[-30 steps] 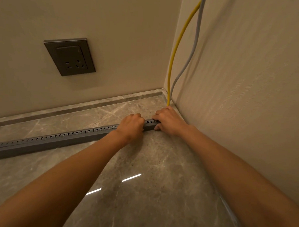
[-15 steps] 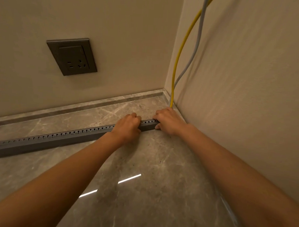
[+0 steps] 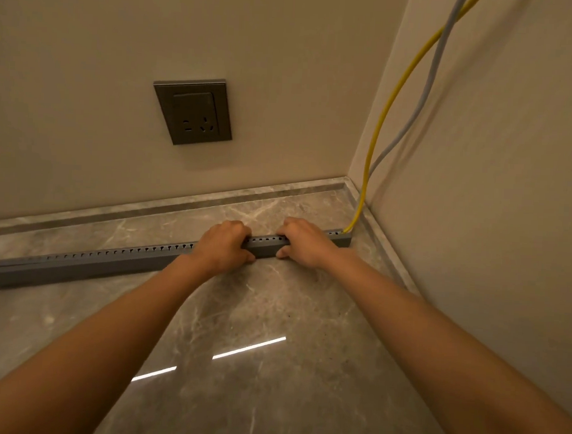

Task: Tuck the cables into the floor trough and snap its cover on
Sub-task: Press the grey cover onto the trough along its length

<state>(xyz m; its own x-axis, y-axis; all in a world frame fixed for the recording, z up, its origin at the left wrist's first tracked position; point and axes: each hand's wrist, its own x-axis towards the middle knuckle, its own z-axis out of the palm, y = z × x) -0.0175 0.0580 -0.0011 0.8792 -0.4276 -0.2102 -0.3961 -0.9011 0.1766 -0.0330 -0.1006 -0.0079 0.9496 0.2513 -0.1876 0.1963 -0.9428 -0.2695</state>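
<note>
A long grey slotted trough [image 3: 119,258] lies on the marble floor and runs from the left edge to the right-hand wall. My left hand [image 3: 224,245] grips it from above, fingers over the far side and thumb on the near side. Just to the right, my right hand [image 3: 305,242] clasps it the same way. A short slotted stretch shows between the hands. A yellow cable [image 3: 386,113] drops down the corner and enters the trough's right end. A grey cable [image 3: 424,91] hangs beside it; its lower end is hidden behind the yellow one.
A dark wall socket [image 3: 193,111] sits on the back wall above the trough. A stone skirting [image 3: 167,205] lines both walls. The right wall [image 3: 492,193] stands close to my right forearm. Open marble floor [image 3: 271,364] stretches in front of the trough.
Both hands have slid left along the trough, away from the corner, so its right end and the yellow cable's entry now show. The view has also shifted.
</note>
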